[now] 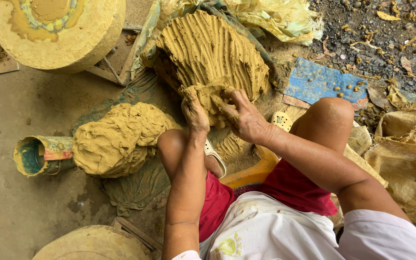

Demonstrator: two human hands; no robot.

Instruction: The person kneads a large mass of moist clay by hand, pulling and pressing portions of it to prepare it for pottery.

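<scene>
A big mound of yellow-brown clay (208, 48) with finger grooves raked down its face lies on a plastic sheet straight ahead. At its lower edge both hands dig into a clump of clay (207, 96). My left hand (194, 113) grips the clump's left side with clay-smeared fingers curled in. My right hand (244, 115) presses into its right side. To the left lies a second rounded clay lump (116, 137) on a dark cloth. My knees frame the hands.
A round clay-covered wheel (56, 29) stands at top left, another disc (92, 245) at the bottom. A clay-caked cylinder (37, 155) lies left of the lump. A blue board (321, 82), yellow plastic (275, 17) and burlap sacks (405, 159) sit to the right.
</scene>
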